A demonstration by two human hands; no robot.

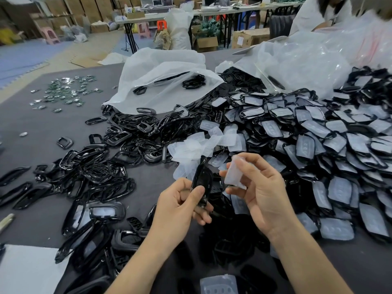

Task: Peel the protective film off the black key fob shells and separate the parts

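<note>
Your left hand [180,206] grips a glossy black plastic key fob shell [201,183] upright above the grey counter [27,124]. Just beside it, your right hand [261,194] pinches a peeled, translucent white protective film piece [233,174], apart from the shell.

Shell [201,183]: black plastic, high gloss, smooth. Film [233,175]: thin plastic, milky and translucent, faintly embossed. Frames [127,132]: glossy black plastic with bright highlights. Covered shells [318,134]: dull, frosted grey-white where film lies. Surface [42,128]: dark grey, matt, cloth-like. Bags [161,81]: thin translucent white plastic, creased. Boxes [250,38]: brown cardboard, matt.
</note>
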